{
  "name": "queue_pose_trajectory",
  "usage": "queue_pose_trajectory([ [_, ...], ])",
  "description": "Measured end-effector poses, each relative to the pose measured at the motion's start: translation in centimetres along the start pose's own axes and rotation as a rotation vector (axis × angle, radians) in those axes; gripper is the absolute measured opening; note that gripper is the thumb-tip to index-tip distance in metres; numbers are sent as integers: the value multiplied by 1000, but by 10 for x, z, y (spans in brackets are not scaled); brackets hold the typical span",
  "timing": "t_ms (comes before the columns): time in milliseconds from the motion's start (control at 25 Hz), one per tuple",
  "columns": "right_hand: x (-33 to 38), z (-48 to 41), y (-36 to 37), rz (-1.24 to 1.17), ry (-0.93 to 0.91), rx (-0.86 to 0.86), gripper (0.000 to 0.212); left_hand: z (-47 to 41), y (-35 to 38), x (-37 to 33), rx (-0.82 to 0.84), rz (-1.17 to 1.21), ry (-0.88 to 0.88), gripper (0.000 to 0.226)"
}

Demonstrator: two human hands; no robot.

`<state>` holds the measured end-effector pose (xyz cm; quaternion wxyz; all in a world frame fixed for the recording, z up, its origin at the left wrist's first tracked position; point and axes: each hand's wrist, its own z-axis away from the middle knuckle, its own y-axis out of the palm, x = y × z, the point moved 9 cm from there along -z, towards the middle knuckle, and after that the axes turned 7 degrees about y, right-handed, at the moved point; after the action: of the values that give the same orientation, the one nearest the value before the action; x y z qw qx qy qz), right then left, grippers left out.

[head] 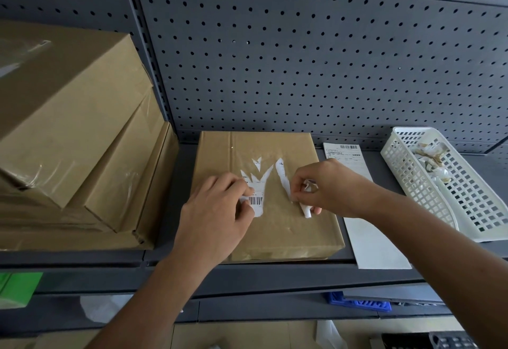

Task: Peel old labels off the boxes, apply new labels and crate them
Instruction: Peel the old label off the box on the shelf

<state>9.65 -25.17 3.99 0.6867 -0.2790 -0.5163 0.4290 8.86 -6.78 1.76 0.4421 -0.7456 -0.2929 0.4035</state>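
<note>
At mid-frame on the cardboard box (pixel 275 238), the left hand (pixel 217 211) is pinching the barcode remnant (pixel 256 200) and the right hand (pixel 330 186) is pinching a curled label strip (pixel 283 179), so yanking is probably risking further tearing.

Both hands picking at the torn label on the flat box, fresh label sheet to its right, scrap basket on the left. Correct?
No. The scrap basket is on the right, past the label sheet; the head view shows it. Left hand and right hand do pick at the torn label on the box.
</note>
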Motion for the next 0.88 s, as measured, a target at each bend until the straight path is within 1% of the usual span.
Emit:
queue_pose_trajectory([
  [80, 1, 1, 2, 12, 2, 52, 7, 0, -1, 0, -4, -4, 1, 21],
  [160, 2, -1, 3, 57, 11, 62, 7, -1, -1, 0, -5, -8, 3, 22],
  [240, 3, -4, 4, 69, 23, 53, 8, -1, 1, 0, 0, -10, 3, 22],
  [400, -2, -2, 1, 7, 18, 16, 7, 0, 2, 0, -1, -2, 9, 23],
  [560, 1, -1, 3, 35, -2, 45, 9, 0, 1, 1, -4, 1, 10, 24],
  [760, 0, -1, 1, 11, -13, -26, 10, -1, 1, 0, 3, -6, 9, 24],
  [880, -1, 1, 2, 25, -9, 9, 10, 0, 1, -1, 7, -13, 8, 24],
])
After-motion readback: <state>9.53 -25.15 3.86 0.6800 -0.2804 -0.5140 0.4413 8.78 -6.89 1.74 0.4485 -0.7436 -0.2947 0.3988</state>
